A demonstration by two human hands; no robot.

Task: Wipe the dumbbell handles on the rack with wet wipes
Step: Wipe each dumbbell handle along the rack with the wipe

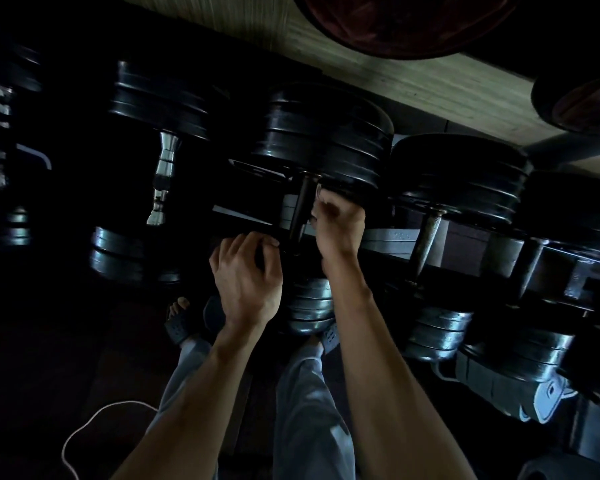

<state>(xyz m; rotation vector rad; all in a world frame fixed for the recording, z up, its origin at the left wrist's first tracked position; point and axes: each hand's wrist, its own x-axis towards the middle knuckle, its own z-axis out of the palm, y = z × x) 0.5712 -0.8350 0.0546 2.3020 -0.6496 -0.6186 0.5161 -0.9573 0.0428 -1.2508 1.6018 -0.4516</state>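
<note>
While both bare hands are reaching into the dim rack, the left hand (246, 271) is curling against the near end of the dark steel dumbbell handle (299, 216); the right hand (338, 221) is pinching something pale, likely a wet wipe (319, 192), at the far end. Wiping seems underway; next, rubbing along the bar.
</note>
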